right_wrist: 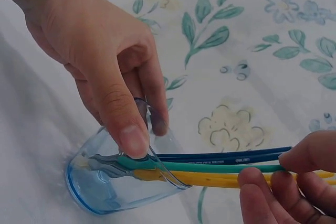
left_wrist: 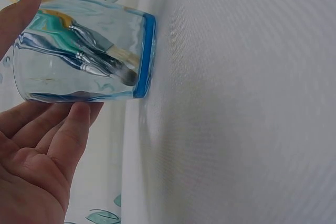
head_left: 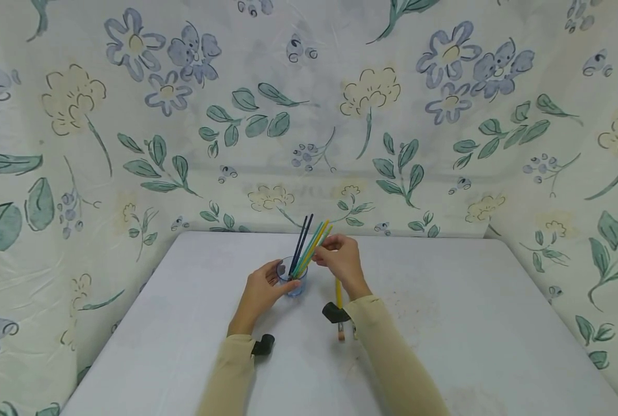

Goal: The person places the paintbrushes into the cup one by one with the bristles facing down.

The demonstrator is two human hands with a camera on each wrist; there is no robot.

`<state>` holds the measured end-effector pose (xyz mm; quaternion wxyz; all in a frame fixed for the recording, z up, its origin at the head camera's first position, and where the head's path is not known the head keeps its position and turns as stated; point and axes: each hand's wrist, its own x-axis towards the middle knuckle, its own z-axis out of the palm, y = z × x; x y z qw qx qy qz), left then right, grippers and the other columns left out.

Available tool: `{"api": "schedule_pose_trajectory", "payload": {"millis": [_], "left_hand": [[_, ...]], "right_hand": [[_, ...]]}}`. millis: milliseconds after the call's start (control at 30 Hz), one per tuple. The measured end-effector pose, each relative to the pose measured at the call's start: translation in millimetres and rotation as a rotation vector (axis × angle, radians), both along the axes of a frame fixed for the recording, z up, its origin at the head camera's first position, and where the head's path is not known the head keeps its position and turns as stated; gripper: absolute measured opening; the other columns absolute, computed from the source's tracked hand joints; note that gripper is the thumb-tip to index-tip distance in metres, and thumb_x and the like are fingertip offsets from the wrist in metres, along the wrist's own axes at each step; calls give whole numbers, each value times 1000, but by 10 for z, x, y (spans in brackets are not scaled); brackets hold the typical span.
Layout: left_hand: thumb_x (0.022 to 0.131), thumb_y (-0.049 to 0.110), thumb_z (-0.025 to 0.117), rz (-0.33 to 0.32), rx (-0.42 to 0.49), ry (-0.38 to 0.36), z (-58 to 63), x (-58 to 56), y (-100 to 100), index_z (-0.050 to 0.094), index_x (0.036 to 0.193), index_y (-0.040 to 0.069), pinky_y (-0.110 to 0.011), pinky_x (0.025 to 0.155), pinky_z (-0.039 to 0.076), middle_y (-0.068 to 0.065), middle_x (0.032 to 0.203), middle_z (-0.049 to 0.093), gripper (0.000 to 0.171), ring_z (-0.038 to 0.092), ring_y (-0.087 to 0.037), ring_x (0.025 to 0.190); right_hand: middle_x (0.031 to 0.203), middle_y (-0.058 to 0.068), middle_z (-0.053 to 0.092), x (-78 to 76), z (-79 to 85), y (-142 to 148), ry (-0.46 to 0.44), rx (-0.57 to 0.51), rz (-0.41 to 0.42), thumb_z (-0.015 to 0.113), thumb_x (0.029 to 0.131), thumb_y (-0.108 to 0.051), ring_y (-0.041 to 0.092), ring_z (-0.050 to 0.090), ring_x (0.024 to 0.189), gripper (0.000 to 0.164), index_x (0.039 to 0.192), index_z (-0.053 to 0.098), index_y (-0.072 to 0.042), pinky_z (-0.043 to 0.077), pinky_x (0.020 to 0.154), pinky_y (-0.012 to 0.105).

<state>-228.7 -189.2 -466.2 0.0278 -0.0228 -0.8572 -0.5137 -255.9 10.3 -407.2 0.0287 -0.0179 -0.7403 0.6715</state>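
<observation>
Left hand [head_left: 259,289]: gripping the blue-tinted glass [head_left: 296,289].
Right hand [head_left: 345,260]: pinching a green brush [right_wrist: 226,168] by its handle.
Glass contents: green brush, yellow brushes [right_wrist: 220,180], dark-blue brushes [right_wrist: 231,157], bristles inside.
Glass position: counter's [head_left: 444,323] far half.
Loose item: yellow-handled brush [head_left: 338,293], below right hand.

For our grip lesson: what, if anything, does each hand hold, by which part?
The left hand holds the glass near its rim; the right hand pinches a green brush by its handle. Whether it grips yellow brushes is unclear.
</observation>
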Motion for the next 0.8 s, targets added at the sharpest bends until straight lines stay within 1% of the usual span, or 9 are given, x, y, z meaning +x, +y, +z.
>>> {"api": "schedule_pose_trajectory", "payload": {"millis": [133, 267, 400, 533, 667, 800], "left_hand": [[82, 37, 88, -1, 3, 2, -8, 11, -5, 50, 149, -1, -44, 118, 47, -24, 149, 57, 86, 57, -37, 140], [83, 36, 88, -3, 1, 10, -11, 10, -11, 50, 149, -1, -44, 118, 48, -24, 149, 58, 85, 57, -36, 140], [82, 38, 88, -8, -1, 21, -5, 2, -16, 50, 149, -1, -44, 118, 48, -24, 148, 59, 86, 58, -36, 140], [81, 40, 89, -13, -7, 23, 1, 1, -20, 50, 149, -1, -43, 117, 49, -24, 148, 59, 88, 58, -36, 139], [81, 39, 89, -16, -6, 19, -3, 10, -20, 50, 149, -1, -43, 117, 49, -24, 148, 58, 88, 57, -36, 140], [81, 40, 89, -18, -6, 23, -21, 8, -29, 50, 149, -1, -43, 116, 49, -25, 148, 58, 89, 57, -37, 140]], "right_hand": [[98, 15, 71, 7, -16, 19, 12, 2, 4, 73, 91, -6, 17, 76, 76, 19, 108, 66, 0, 68, 74, 28], [96, 17, 72, 10, 0, 99, 36, -4, -5, 71, 91, -4, 21, 78, 78, 24, 113, 65, 3, 68, 75, 31], [95, 14, 71, 6, 47, 248, 20, -5, -30, 71, 91, -4, 20, 78, 78, 26, 115, 63, 0, 68, 77, 31], [93, 12, 71, -2, 53, 445, 17, 3, -63, 72, 90, -4, 16, 76, 75, 22, 111, 64, -2, 68, 76, 30], [96, 12, 71, 6, -10, 650, 3, 69, -85, 72, 92, -9, 15, 75, 75, 21, 110, 64, -3, 68, 77, 29], [99, 13, 71, -5, -149, 815, -17, 148, -103, 71, 93, -14, 20, 76, 81, 23, 113, 65, -3, 67, 78, 29]]}}
